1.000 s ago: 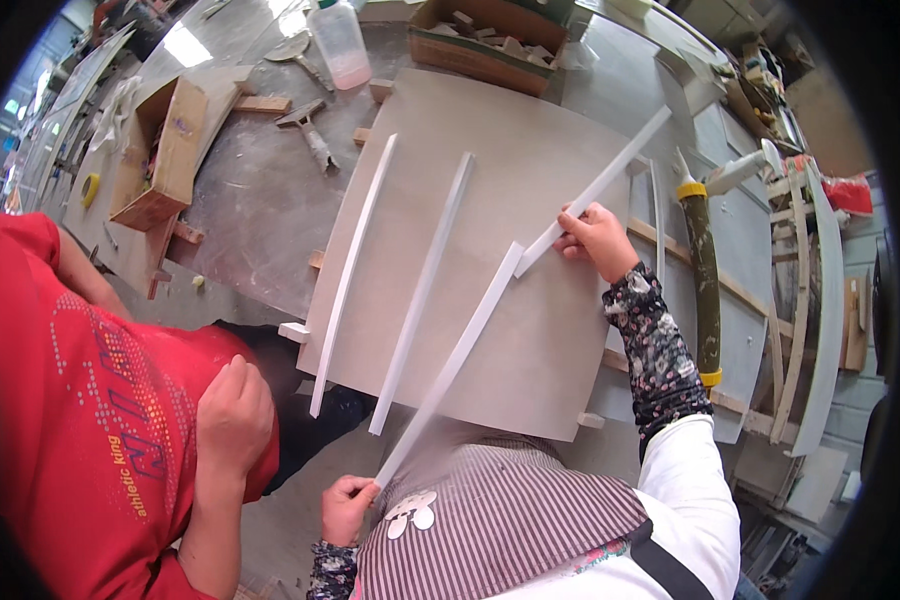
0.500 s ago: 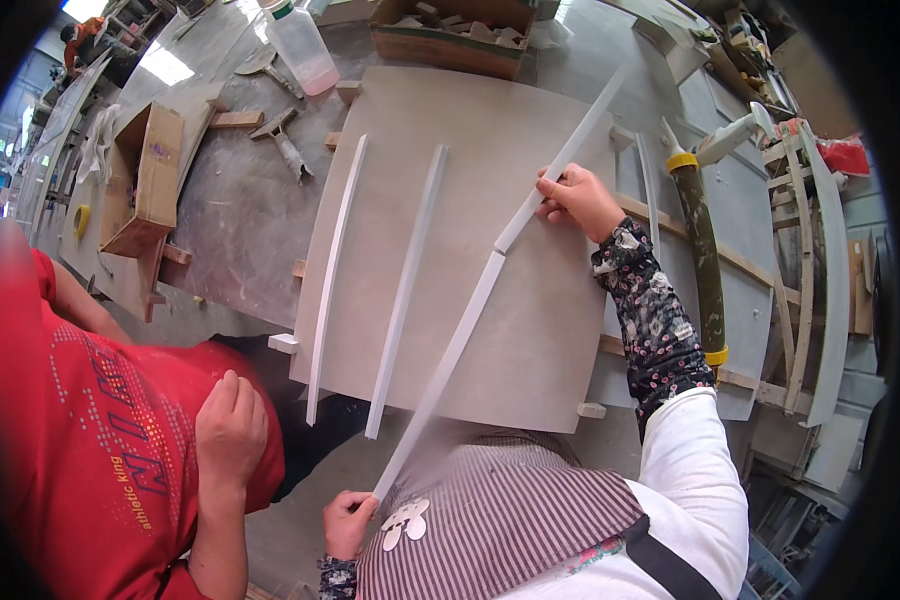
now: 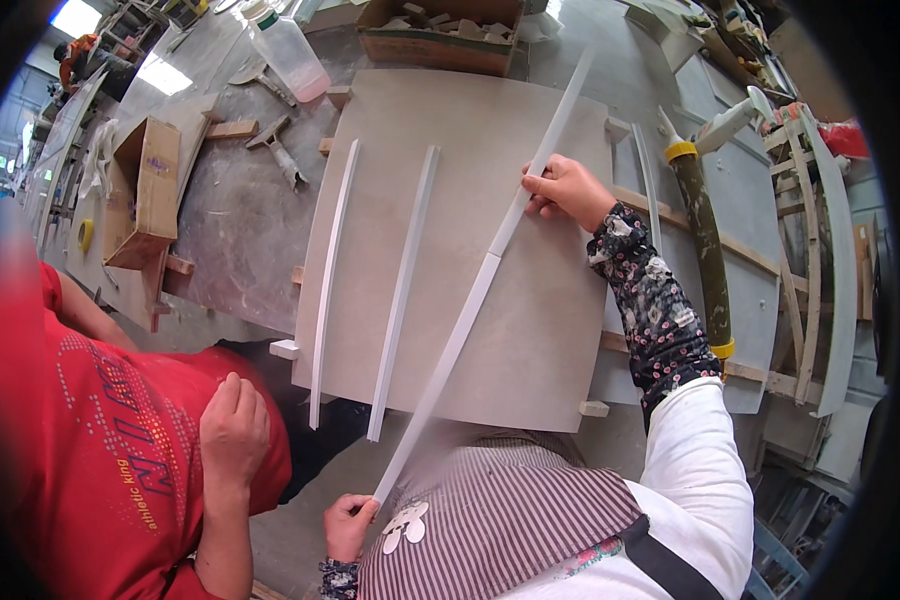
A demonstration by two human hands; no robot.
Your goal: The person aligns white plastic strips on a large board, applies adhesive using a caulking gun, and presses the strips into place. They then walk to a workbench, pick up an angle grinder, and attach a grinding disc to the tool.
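My right hand (image 3: 568,192) pinches a white strip (image 3: 510,222) that slants toward the far right over a flat beige panel (image 3: 530,340). Its near end meets a second white strip (image 3: 440,372) end to end, with a thin seam between them. By my body, my left hand (image 3: 348,524) grips the near end of this second strip, which reaches past the panel's front edge. Two more white strips, a left one (image 3: 332,270) and a middle one (image 3: 406,285), lie on the panel, their near ends overhanging its edge.
A person in a red shirt (image 3: 120,430) stands close on my left, one hand (image 3: 234,425) raised. Beyond the panel are a box of offcuts (image 3: 435,50) and a bottle with pink liquid (image 3: 292,60). A caulking gun (image 3: 705,235) lies right; a cardboard box (image 3: 142,200) stands left.
My right hand has shifted slightly left with the far strip. The small gap and offset between the two strip ends have closed into a seam. My left hand has barely moved.
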